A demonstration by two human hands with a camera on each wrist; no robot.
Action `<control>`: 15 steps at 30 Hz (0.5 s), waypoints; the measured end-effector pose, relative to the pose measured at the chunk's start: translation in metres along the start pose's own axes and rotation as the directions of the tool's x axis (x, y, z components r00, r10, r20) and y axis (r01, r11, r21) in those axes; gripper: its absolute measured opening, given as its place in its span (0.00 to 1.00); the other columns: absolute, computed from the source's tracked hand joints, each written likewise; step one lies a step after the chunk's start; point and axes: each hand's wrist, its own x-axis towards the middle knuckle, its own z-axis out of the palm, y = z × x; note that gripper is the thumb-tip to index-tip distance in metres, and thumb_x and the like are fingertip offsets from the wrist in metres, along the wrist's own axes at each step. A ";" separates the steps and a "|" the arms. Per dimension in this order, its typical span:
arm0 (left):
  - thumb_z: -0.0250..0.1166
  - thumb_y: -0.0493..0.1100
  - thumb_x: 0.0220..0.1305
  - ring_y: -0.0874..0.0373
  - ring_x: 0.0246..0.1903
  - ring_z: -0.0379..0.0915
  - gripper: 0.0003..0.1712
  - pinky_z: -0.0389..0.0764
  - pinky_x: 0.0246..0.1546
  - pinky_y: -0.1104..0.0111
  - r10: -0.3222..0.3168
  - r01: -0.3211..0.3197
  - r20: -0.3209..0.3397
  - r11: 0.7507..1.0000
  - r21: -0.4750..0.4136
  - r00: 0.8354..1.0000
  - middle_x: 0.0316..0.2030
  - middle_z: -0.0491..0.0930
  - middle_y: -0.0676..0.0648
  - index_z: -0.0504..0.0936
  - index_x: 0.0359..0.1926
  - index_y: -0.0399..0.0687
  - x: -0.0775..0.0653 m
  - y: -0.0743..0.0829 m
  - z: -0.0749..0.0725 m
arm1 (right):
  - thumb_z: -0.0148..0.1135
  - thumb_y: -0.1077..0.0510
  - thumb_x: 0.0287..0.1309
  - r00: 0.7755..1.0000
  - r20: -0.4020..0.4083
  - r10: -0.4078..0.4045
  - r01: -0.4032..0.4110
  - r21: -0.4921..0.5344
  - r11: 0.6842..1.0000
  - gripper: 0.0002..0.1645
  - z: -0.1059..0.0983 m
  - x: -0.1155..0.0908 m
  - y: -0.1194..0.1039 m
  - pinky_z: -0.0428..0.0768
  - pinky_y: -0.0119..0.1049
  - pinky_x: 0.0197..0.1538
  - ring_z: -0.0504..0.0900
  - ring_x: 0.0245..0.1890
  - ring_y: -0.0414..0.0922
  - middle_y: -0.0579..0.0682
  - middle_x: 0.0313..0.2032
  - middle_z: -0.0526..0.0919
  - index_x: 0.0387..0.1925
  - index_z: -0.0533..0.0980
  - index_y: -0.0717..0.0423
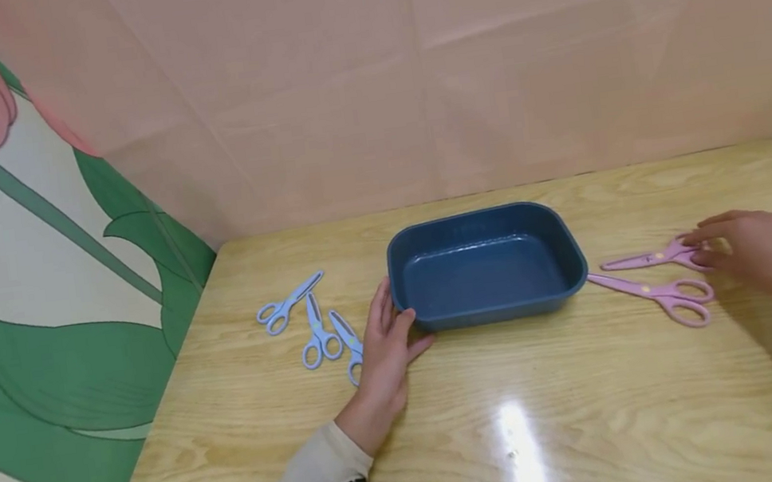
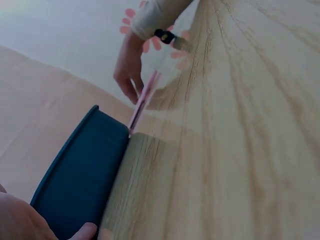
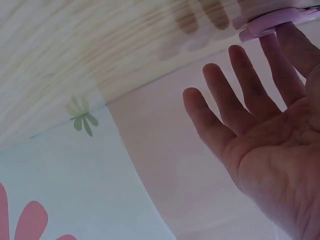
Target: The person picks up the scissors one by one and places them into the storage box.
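A dark blue rectangular dish sits on the table. My left hand holds its near left corner, thumb and fingers against the outside wall. On the right, my right hand pinches a handle loop of the farther pink scissors between thumb and index finger; the other fingers spread out in the right wrist view. These scissors lie with blades pointing at the dish. Just nearer are other pink scissors, their tip at the dish's right side. Beside my left hand lie blue scissors, one loop partly hidden by the hand.
Two more blue scissors, one at the far left and one in the middle, rest left of the dish. A pink sheet hangs behind the wooden table. A flower-patterned wall borders the left side.
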 end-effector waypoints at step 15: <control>0.56 0.37 0.73 0.49 0.74 0.57 0.35 0.85 0.50 0.48 -0.002 0.003 0.012 0.998 -0.055 1.000 0.78 0.53 0.54 0.57 0.76 0.64 0.003 -0.001 -0.003 | 0.74 0.62 0.49 0.991 -0.106 -0.086 0.087 0.012 0.996 0.16 0.010 0.000 0.004 0.76 0.65 0.46 0.78 0.48 0.73 0.73 0.50 0.81 0.42 0.85 0.62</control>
